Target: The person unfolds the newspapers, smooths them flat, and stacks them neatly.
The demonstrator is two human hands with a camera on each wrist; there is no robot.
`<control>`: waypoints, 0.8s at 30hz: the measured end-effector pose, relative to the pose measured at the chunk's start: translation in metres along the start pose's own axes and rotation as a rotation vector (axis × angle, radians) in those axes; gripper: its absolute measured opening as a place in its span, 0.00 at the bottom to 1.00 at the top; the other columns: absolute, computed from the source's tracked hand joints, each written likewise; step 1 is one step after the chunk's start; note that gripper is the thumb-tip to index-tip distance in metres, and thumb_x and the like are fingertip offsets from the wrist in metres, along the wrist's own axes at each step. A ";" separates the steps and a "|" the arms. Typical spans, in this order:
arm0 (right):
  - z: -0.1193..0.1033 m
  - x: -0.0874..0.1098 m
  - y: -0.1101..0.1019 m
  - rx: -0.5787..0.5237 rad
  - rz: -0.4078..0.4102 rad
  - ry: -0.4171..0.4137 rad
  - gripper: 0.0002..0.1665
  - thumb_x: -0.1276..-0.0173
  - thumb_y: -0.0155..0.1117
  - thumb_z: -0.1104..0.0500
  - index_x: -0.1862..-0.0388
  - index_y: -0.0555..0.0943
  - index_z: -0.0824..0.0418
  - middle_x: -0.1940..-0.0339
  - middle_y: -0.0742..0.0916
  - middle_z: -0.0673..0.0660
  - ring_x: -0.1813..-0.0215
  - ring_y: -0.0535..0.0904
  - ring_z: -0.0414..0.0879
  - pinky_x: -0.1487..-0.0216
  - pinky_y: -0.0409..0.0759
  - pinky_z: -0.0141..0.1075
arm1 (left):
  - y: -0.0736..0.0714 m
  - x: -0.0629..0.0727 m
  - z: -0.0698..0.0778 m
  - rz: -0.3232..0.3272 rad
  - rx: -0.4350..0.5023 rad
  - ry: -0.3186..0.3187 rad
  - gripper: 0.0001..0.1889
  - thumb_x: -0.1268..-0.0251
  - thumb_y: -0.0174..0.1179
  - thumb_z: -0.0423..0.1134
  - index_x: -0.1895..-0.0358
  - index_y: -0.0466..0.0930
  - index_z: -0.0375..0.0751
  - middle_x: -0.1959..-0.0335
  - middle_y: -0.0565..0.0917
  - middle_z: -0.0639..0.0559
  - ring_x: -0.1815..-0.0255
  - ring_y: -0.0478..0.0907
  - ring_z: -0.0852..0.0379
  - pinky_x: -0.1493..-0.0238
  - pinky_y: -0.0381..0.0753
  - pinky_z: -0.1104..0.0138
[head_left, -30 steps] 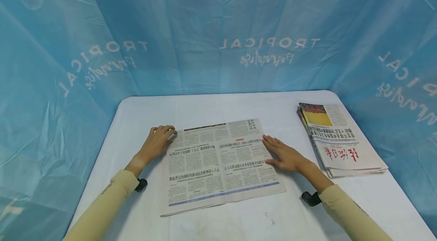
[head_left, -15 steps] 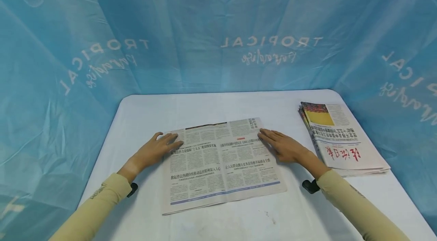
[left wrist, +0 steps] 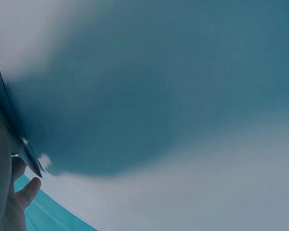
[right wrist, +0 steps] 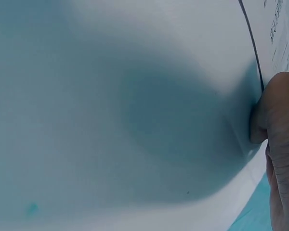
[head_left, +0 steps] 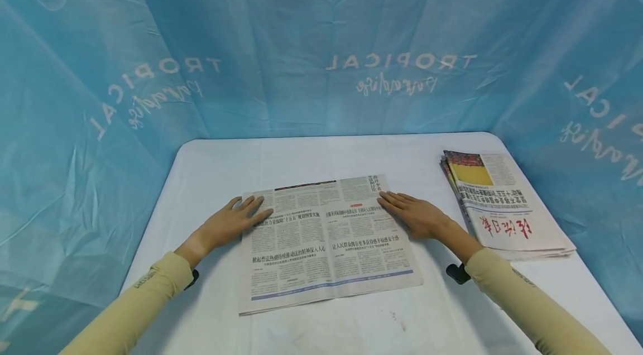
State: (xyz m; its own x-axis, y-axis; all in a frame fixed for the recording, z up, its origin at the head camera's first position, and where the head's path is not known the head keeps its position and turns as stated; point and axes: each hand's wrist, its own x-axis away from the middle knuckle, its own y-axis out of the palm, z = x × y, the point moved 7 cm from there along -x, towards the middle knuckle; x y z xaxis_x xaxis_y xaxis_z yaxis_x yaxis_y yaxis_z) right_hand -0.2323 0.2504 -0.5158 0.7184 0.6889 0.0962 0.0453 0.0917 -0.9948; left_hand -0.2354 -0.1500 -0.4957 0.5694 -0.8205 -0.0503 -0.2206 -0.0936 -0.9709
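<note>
A folded newspaper [head_left: 311,254] lies flat on the white table, slightly tilted, its print facing up. My left hand [head_left: 221,228] rests on its far left corner with the fingers stretched over the paper. Across from it, my right hand [head_left: 416,217] lies with straight fingers on the right edge near the far corner; its thumb is hidden in the head view. In the left wrist view, fingers of the left hand [left wrist: 7,199] show beside the paper's edge. The right wrist view has part of the right hand [right wrist: 282,120] right at the paper's edge.
A stack of folded newspapers [head_left: 502,221] with red characters on top lies at the right side of the white table [head_left: 311,157]. Blue printed curtains [head_left: 321,104] hang round the back and both sides.
The left hand has gone from curled fingers at the paper's left edge to fingers spread over its corner. The right hand has slid slightly inward and its thumb has gone out of sight.
</note>
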 end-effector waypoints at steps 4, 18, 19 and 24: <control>-0.002 0.001 -0.002 -0.008 0.017 -0.004 0.57 0.40 0.70 0.40 0.23 0.56 0.64 0.22 0.62 0.63 0.23 0.59 0.59 0.28 0.62 0.50 | 0.004 0.002 -0.003 -0.043 -0.012 -0.011 0.30 0.32 0.58 0.34 0.27 0.64 0.47 0.28 0.67 0.39 0.31 0.69 0.41 0.34 0.67 0.45; -0.004 0.000 -0.003 -0.030 0.006 0.021 0.58 0.41 0.70 0.39 0.22 0.54 0.65 0.21 0.60 0.62 0.22 0.57 0.59 0.27 0.60 0.50 | 0.004 0.001 -0.012 -0.086 0.160 -0.074 0.28 0.27 0.54 0.37 0.26 0.62 0.43 0.27 0.65 0.41 0.28 0.65 0.42 0.35 0.65 0.42; -0.004 0.001 -0.002 -0.032 0.007 0.022 0.58 0.41 0.70 0.39 0.22 0.54 0.65 0.21 0.60 0.62 0.22 0.57 0.59 0.27 0.60 0.50 | 0.003 0.001 -0.013 -0.091 0.201 -0.084 0.28 0.28 0.54 0.35 0.26 0.62 0.44 0.26 0.64 0.41 0.27 0.64 0.41 0.35 0.65 0.41; -0.004 0.004 -0.001 -0.040 0.020 0.031 0.57 0.41 0.71 0.41 0.22 0.55 0.64 0.22 0.61 0.61 0.23 0.59 0.58 0.28 0.62 0.50 | 0.002 -0.001 -0.016 -0.103 0.420 -0.146 0.26 0.26 0.52 0.37 0.27 0.64 0.46 0.26 0.64 0.40 0.27 0.62 0.38 0.34 0.60 0.37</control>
State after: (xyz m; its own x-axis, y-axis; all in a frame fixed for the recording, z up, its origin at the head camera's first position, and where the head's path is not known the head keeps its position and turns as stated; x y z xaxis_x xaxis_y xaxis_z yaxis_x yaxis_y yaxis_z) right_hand -0.2271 0.2500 -0.5148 0.7405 0.6677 0.0760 0.0580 0.0491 -0.9971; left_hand -0.2494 -0.1583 -0.4935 0.6839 -0.7281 0.0478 0.1656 0.0911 -0.9820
